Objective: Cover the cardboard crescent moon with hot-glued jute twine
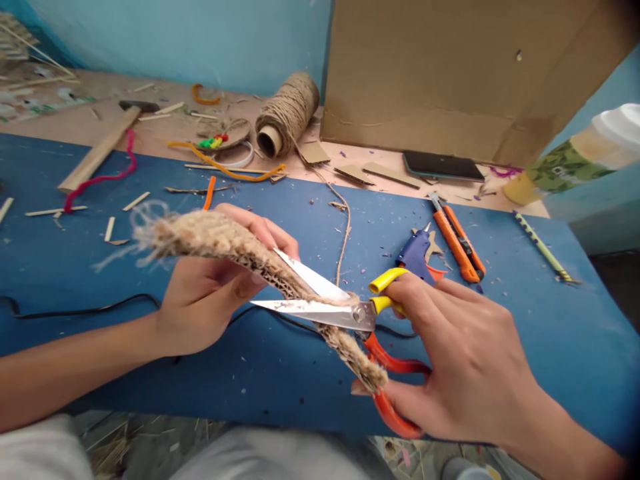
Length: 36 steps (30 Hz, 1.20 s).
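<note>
My left hand (210, 293) is closed around a curved strip of corrugated cardboard wrapped in twine (215, 233), with frayed fibres at its left end. In my right hand (460, 347) are scissors (320, 307) with orange and yellow handles. The scissor blades are apart, with the strip lying between them. A loose piece of twine runs along the strip near the scissors' pivot. From the roll of twine (293, 113) at the back, a strand (345, 233) leads down toward the strip; where it ends is hidden behind the blades.
A blue glue gun (415, 253), an orange utility knife (457, 243) and a green pencil (543, 247) lie at the right. Behind them are a phone (443, 166), a cup (575, 157) and a cardboard panel (450, 73). A hammer (103, 150) lies left. A black cable (85, 310) crosses the mat.
</note>
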Motion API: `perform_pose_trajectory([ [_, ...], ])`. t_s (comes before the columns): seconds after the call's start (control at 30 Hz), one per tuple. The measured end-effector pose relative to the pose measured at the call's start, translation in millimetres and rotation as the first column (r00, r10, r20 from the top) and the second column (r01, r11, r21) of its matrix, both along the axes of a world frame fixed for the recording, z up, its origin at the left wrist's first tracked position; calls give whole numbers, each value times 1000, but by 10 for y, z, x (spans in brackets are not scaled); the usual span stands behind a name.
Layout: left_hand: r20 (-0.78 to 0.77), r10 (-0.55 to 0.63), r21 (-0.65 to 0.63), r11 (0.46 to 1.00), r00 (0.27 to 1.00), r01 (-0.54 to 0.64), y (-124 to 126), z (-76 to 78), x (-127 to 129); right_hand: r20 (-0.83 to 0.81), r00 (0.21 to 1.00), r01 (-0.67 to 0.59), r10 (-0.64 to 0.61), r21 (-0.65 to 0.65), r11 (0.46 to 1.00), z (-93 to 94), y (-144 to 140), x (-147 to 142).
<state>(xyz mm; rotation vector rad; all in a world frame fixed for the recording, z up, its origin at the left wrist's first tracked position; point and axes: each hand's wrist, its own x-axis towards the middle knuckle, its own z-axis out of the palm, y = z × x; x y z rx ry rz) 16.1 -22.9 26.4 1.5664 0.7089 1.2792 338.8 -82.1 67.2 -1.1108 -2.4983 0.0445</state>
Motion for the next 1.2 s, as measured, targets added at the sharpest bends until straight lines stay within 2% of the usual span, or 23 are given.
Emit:
perform_pose_trajectory([
  [0.13,1,-65,-24,998,998,65,-15,55,-2,14,1000,-15,15,-7,1000,-4,-19,16],
  [0.4,44,-109,-31,993,993,111,-21,160,81,56,998,-32,29,38,999,-3,4,14],
  [0.8,107,-64,-78,994,992,73,-72,173,130,31,998,-58,55,123,991,-37,-3,40],
  [1.2,115,5,-72,997,993,3,-116,168,175,19,996,-91,89,137,986,-32,-21,25],
])
